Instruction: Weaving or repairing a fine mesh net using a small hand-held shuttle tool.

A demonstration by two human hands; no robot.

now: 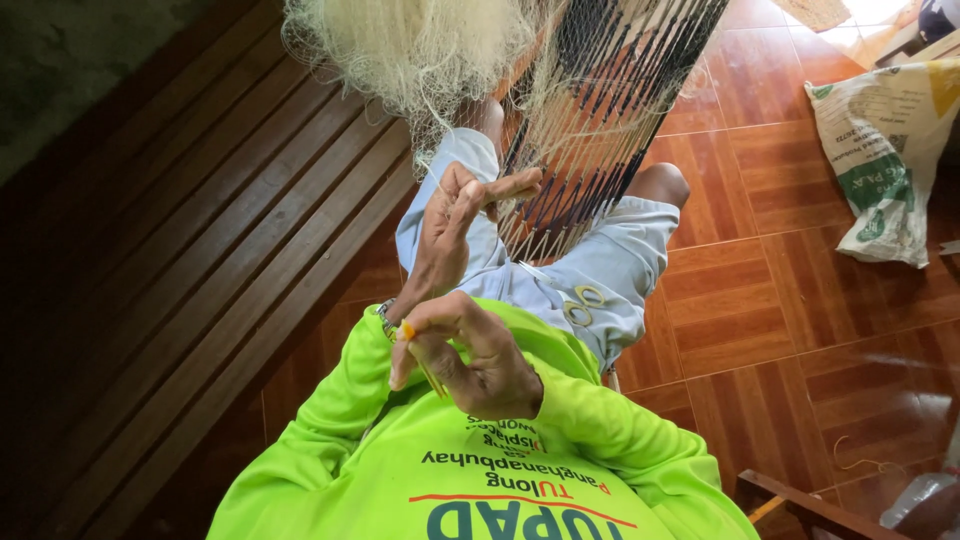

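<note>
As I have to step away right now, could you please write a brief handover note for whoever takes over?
Left hand: shut, pinching the near edge of the dark-corded net over the lap.
Right hand: shut on a yellow netting needle, held close to the chest.
Things: a pale net bundle hangs above the knees, a wooden bench stands on the left, and a printed sack lies on the tiled floor.
Done and left: the needle is away from the net; how much of the mesh is worked cannot be told.
</note>
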